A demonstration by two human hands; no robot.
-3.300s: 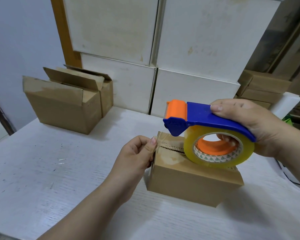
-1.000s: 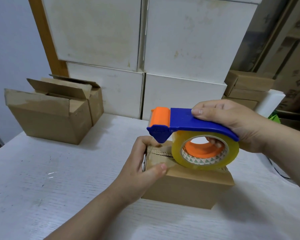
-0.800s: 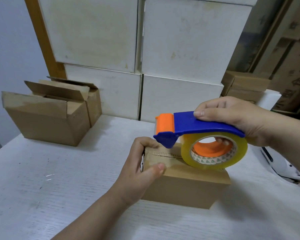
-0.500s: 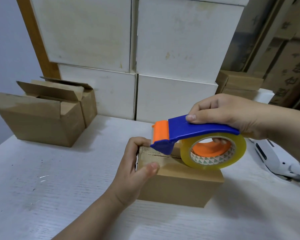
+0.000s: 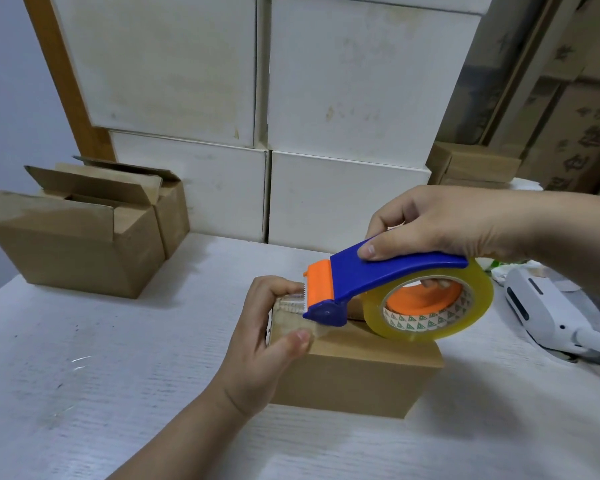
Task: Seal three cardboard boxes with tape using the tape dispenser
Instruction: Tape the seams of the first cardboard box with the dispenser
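Taping the small box shut, dispenser nose-down at its left end.

The closed cardboard box sits on the white table at 5 o'clock from the frame's centre. The left hand clamps its 9 o'clock end, thumb on the near top edge, fingers curled over the far edge. The right hand is wrapped round the blue tape dispenser, fingers through the core of the tape roll, which rests on the box top. Two open boxes stand at 9 o'clock and a white device lies at 4 o'clock.
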